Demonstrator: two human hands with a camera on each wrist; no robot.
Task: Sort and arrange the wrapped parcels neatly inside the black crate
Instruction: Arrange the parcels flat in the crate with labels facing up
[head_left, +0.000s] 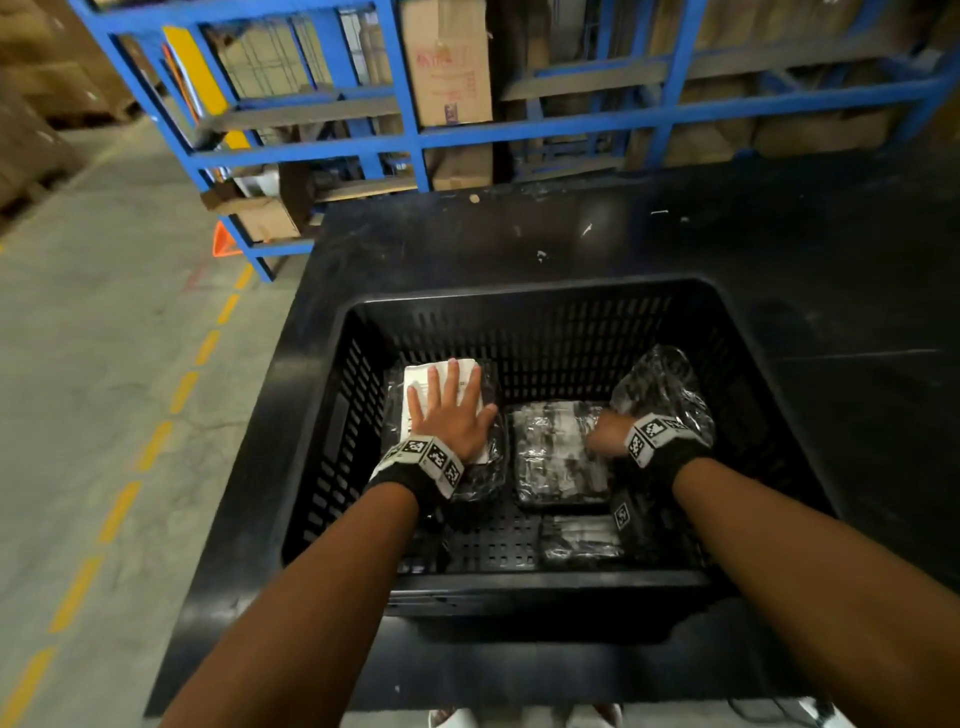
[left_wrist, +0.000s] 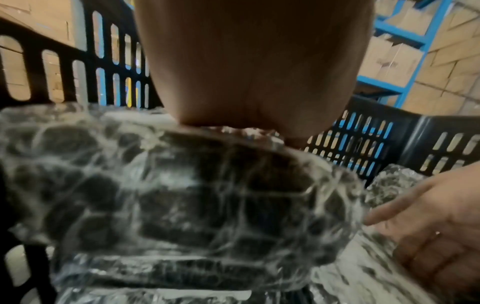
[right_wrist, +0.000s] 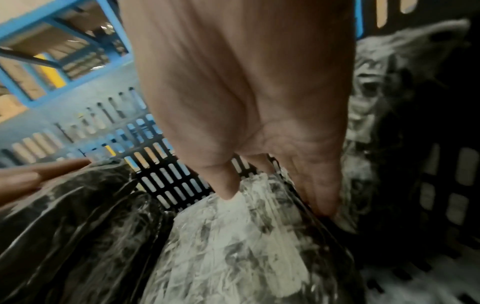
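Warehouse racking in blue steel and stacked cardboard boxes stand behind the dark table (head_left: 779, 249) where the black crate (head_left: 519, 296) sits, and we are reaching into that crate with both hands. Inside it lie several parcels wrapped in clear film. Our left hand (head_left: 451, 410) lies flat, fingers straight and spread, pressing on the labelled parcel (head_left: 483, 387) at the crate's far left; it grips nothing. Our right hand (head_left: 608, 434) is on the middle parcel (head_left: 556, 452), which lies just beside the labelled one toward the crate's centre; the right wrist view shows the thumb on its top and the fingers down its right edge, so we judge it a loose hold at the far right corner. A crumpled parcel (head_left: 665, 389) leans against the crate's right wall, and a small parcel (head_left: 579, 540) lies near the crate's front wall. We judge these parcels light to moderate, fairly stiff and boxy under the film, and slippery on the faces, so edges and corners look like the surest places to take hold. Bare slotted floor shows at the crate's front left, which gives room to slide things; the tall walls mean lifting straight up.
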